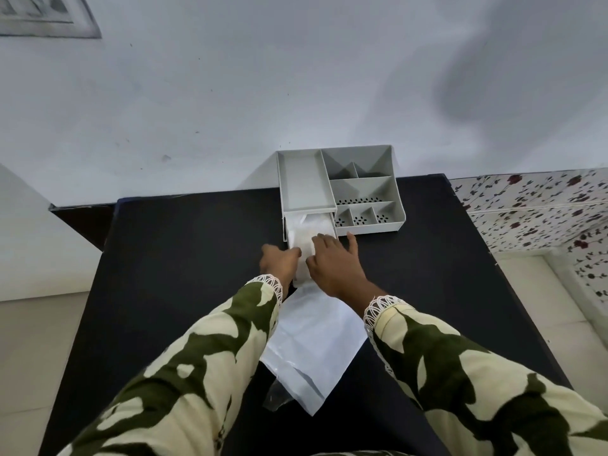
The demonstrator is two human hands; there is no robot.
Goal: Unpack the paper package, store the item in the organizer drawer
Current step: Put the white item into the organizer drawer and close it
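Both hands (307, 261) rest flat, open, covering the item (304, 238) in the drawer (331, 225).

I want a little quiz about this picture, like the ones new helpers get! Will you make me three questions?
1. True or false: the organizer's drawer is pulled open.
2. What lies inside the drawer, under the hands? A) a white soft packet B) a red ball C) a spoon
3. Fill in: the flat white paper package lies on the black ____, nearer the person than the organizer.

Key
1. True. It sticks out toward the person.
2. A. The left hand and right hand both rest on the white packet.
3. Table.
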